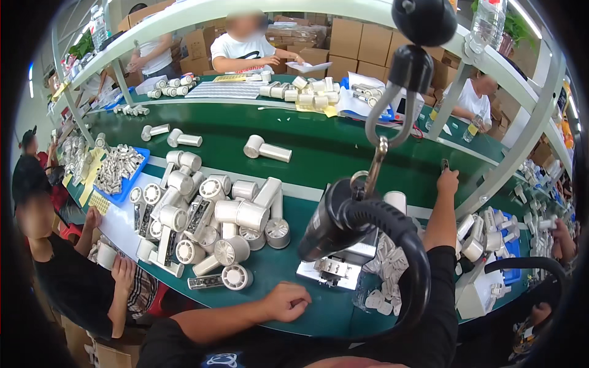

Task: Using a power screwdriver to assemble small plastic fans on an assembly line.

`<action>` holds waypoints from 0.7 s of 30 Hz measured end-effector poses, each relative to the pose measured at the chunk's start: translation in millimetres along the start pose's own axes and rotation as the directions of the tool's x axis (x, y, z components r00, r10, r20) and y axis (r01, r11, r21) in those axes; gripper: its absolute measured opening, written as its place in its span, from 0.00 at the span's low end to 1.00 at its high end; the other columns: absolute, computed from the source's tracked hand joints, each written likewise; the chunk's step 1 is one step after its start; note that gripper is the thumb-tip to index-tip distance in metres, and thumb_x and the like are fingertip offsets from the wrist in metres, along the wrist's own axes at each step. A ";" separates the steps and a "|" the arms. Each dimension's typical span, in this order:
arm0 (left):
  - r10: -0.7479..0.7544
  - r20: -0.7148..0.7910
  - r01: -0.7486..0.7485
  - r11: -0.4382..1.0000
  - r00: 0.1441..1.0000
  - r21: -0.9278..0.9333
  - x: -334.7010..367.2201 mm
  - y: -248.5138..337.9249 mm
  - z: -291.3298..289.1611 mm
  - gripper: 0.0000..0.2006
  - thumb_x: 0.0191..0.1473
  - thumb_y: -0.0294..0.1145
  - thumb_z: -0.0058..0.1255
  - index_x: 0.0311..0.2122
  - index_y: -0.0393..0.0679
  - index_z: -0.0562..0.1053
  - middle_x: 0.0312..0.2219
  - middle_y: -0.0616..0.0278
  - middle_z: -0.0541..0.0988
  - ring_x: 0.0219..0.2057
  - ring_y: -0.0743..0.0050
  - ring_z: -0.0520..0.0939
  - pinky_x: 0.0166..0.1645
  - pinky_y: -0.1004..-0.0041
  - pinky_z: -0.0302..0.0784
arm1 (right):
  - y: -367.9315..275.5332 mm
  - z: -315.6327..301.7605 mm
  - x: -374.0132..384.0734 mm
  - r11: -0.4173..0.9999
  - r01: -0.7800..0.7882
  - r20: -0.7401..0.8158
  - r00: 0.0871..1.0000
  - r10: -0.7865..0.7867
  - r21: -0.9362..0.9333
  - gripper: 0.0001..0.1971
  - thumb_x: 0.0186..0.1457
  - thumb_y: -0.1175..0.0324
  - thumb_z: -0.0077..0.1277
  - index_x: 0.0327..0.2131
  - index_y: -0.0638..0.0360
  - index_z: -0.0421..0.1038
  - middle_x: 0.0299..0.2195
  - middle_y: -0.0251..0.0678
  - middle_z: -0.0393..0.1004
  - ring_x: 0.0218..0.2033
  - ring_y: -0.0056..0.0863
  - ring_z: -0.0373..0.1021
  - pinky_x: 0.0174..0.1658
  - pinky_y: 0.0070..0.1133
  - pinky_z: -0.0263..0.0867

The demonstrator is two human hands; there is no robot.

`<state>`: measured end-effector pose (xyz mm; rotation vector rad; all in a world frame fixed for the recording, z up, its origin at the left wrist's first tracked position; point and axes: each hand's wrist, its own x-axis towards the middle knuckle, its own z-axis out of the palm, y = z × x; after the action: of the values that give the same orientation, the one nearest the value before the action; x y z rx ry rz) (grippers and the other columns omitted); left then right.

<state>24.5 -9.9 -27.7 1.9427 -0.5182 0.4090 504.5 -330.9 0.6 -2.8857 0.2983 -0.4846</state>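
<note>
My left hand point(287, 302) rests near the table's front edge, its fingers curled in with nothing showing between them. Far to the right, my right hand point(448, 180) is stretched over the green conveyor belt point(392, 161), closed on a slim piece with a dark face point(445, 164); its kind is too small to tell. Between the hands a black power screwdriver point(328, 221) hangs from a metal hook point(381, 147). Under it stands a metal fixture point(331, 271). White handheld fans point(242, 214) lie heaped left of it, some with handles open on their inner parts.
Loose white covers point(388, 270) are piled right of the fixture. Single fans point(267, 149) lie on the belt. A blue tray point(140, 161) of small parts stands at the left, near a co-worker point(67, 257). A thick black cable point(417, 264) loops in front of my right arm.
</note>
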 end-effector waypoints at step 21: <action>-0.207 0.318 0.378 0.581 0.925 -0.721 13.5 17.0 31.6 0.21 0.56 0.30 0.36 0.55 0.39 0.54 0.44 0.54 0.69 0.45 0.69 0.70 0.48 0.71 0.66 | 79.8 -154.6 -451.4 -0.328 -0.235 0.225 0.972 -0.069 0.915 0.18 0.58 0.70 0.38 0.51 0.69 0.56 0.48 0.42 0.65 0.48 0.33 0.64 0.51 0.30 0.60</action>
<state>28.7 -47.4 -20.7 1.1690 -0.3873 -0.2313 20.8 -328.7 -9.8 -1.0145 -0.0291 -0.1605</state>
